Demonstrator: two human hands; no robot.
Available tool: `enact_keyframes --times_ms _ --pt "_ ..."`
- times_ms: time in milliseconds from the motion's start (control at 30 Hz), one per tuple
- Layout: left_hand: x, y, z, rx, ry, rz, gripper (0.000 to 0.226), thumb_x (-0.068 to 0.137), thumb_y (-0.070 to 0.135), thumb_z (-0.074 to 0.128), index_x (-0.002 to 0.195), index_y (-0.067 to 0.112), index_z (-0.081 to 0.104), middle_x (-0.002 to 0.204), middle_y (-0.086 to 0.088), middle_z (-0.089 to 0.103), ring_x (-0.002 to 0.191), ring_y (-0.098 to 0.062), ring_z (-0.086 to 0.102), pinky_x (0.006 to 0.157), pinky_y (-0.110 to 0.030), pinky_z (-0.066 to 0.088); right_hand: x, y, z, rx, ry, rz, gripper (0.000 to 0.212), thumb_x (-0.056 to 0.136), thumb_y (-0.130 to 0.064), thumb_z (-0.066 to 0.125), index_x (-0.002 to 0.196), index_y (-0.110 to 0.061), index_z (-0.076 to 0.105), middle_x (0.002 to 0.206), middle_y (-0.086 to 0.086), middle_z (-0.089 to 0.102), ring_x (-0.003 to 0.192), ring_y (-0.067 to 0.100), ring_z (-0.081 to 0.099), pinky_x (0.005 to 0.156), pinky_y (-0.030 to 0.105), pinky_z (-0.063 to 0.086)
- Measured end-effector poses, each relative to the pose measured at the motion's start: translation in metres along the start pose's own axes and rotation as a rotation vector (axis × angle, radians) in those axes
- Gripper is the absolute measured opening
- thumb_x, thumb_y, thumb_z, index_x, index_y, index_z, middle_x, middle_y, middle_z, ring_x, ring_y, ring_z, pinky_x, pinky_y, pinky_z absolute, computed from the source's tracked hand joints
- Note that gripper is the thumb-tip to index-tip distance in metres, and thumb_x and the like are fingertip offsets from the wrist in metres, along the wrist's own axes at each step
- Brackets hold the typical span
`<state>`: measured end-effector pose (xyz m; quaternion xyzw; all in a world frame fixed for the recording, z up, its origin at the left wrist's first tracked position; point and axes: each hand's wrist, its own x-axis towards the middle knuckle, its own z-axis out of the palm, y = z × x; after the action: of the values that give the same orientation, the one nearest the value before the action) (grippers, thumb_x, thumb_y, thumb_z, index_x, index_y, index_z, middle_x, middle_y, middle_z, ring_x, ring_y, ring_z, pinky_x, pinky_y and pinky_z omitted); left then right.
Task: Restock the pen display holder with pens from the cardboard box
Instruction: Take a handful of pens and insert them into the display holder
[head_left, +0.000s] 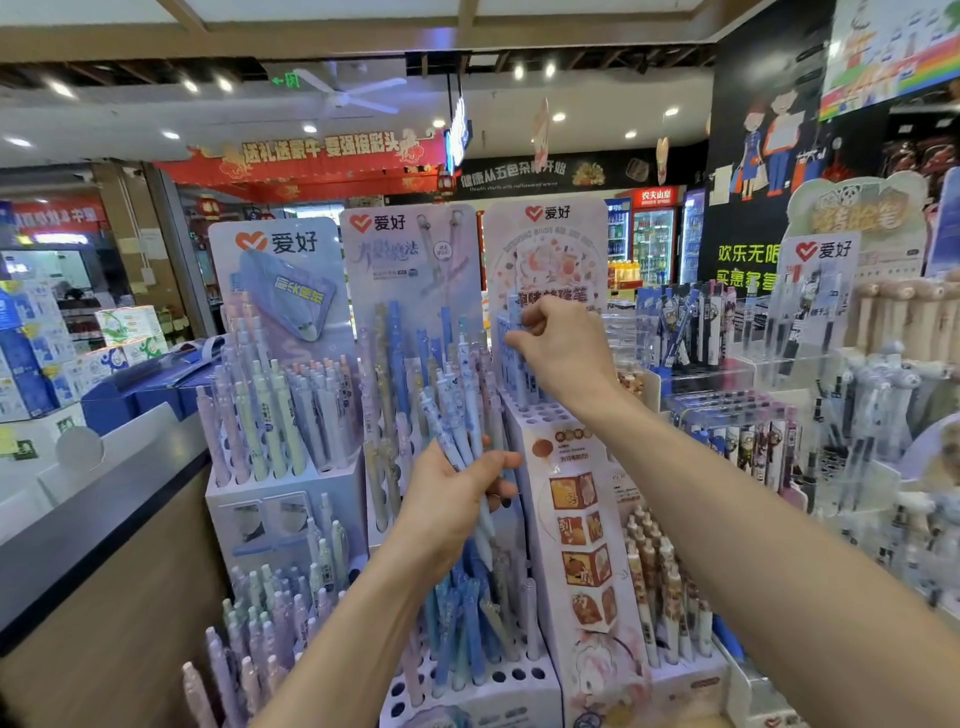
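Note:
My left hand grips a bundle of white-and-blue patterned pens in front of the middle display. My right hand reaches up to the top tier of the pink-and-white pen display holder, fingers curled and pinching a blue-and-white pen that stands in its back rows. Several blue-and-white pens fill the back rows of that tier, and open holes show in front of them. The cardboard box is not in view.
A blue display with blue and beige pens stands in the middle, a lilac one at the left. More pen racks crowd the right. A dark counter edge runs along the left, with stacked boxes behind it.

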<state>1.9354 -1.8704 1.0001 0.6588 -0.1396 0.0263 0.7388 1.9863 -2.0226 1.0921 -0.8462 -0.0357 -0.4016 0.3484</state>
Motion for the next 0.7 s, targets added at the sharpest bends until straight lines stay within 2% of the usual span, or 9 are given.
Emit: enact_keyframes --times_ms 200,367,467,533,700 --pt "0.001 -0.003 -0.003 0.009 -0.004 0.0 0.024 0.094 0.002 0.059 0.116 -0.005 0.051 0.089 -0.01 0.077 0.061 -0.017 0.065 0.061 -0.027 0.054 0.003 -0.006 -0.003 0.014 0.032 -0.008 0.021 0.092 -0.026 0.07 0.105 -0.009 0.067 0.086 -0.005 0.058 0.081 0.014 0.057 0.072 0.025 0.044" --pt "0.001 -0.002 -0.003 -0.003 -0.005 -0.004 0.024 0.094 0.002 0.059 0.116 -0.006 0.051 0.09 -0.012 0.077 0.059 -0.017 0.064 0.058 -0.024 0.053 0.0 -0.005 0.002 -0.027 0.029 0.005 0.022 0.091 -0.027 0.071 0.106 -0.011 0.069 0.088 -0.005 0.06 0.085 0.015 0.059 0.076 0.027 0.05" --pt "0.002 -0.003 -0.003 -0.001 0.004 -0.004 0.024 0.094 0.003 0.059 0.115 -0.006 0.051 0.093 -0.014 0.077 0.06 -0.018 0.064 0.059 -0.027 0.053 -0.003 -0.002 0.006 -0.095 0.003 0.041 0.017 0.09 -0.03 0.071 0.088 -0.013 0.069 0.082 -0.002 0.068 0.082 0.019 0.064 0.075 0.034 0.054" --pt "0.002 -0.003 -0.003 -0.005 0.008 -0.006 0.021 0.094 0.003 0.059 0.113 -0.004 0.052 0.093 -0.015 0.076 0.06 -0.018 0.064 0.058 -0.028 0.052 -0.008 -0.001 0.007 -0.147 -0.028 0.057 0.027 0.089 -0.031 0.072 0.076 -0.008 0.07 0.073 0.006 0.071 0.074 0.022 0.067 0.071 0.036 0.055" --pt "0.0 -0.002 -0.002 -0.023 -0.003 -0.003 0.009 0.096 0.002 0.058 0.104 0.002 0.055 0.088 -0.011 0.076 0.061 -0.02 0.063 0.058 -0.029 0.052 -0.021 0.002 0.01 -0.172 -0.077 0.116 0.035 0.089 -0.034 0.071 0.073 -0.003 0.072 0.068 0.012 0.071 0.068 0.024 0.067 0.058 0.03 0.043"
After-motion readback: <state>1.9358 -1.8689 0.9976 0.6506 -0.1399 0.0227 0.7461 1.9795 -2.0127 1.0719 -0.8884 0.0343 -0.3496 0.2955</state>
